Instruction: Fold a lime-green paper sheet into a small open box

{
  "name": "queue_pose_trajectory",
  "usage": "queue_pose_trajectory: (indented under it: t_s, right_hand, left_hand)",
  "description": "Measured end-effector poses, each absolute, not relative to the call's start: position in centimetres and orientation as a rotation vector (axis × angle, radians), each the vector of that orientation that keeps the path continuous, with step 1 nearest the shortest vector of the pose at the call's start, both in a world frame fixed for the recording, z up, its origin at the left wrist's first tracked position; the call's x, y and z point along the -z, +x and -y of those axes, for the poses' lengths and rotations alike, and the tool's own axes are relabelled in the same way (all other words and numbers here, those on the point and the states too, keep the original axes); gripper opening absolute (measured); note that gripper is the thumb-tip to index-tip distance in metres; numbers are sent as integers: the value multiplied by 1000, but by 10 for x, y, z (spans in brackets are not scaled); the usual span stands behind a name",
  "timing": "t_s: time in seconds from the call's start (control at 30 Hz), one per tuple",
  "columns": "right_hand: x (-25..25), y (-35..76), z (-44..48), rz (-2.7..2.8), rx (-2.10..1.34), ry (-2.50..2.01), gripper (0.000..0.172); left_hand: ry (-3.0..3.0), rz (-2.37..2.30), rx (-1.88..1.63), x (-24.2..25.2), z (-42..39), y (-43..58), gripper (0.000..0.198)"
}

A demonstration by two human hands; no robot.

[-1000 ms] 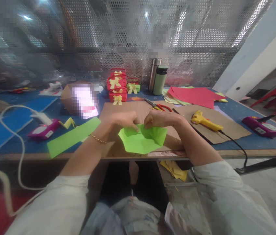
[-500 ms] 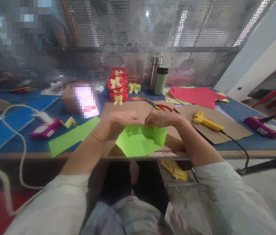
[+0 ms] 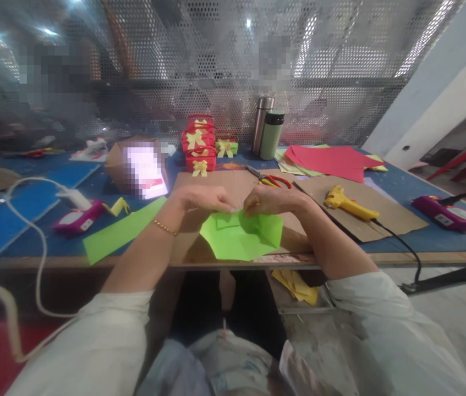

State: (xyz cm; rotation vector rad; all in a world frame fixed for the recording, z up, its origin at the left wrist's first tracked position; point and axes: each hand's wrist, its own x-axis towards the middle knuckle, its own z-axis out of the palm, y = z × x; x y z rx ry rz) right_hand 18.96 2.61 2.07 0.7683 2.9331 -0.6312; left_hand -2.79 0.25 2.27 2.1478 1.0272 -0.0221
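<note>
A bright green sheet of paper (image 3: 239, 242), folded up at its sides, lies at the front edge of the table on brown cardboard (image 3: 187, 236). My left hand (image 3: 212, 199) is closed on its far edge at the left, the fingertips partly out of sight. Beside it, my right hand (image 3: 268, 199) pinches the same far edge, fingers curled. A flat green paper strip (image 3: 123, 228) rests left of my left forearm. Just beyond my right hand lie pliers with red-orange handles (image 3: 276, 180).
Small red boxes with yellow bows (image 3: 199, 151) are stacked at the back, near two flasks (image 3: 272, 137). On the right are a yellow glue gun (image 3: 350, 204), red paper (image 3: 332, 159) and a purple power strip (image 3: 447, 213). At left, a lit phone (image 3: 146, 170) leans upright.
My left hand has shifted slightly along the paper's far edge, its fingers now lower. The green paper has moved slightly to the right. My right hand stays nearly in place.
</note>
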Motion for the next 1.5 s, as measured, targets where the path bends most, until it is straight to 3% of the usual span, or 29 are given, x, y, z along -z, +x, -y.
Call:
queue_pose_trajectory:
  t_s: [0.47,1.5]
  right_hand:
    - [-18,190,-28,-2948,544,773,20]
    - [-14,190,-32,-2995,604,733,23]
  left_hand:
    - [2169,-1138,7,-24,-2,-26,25]
    - [2294,-1129,55,-28,3,-27,21]
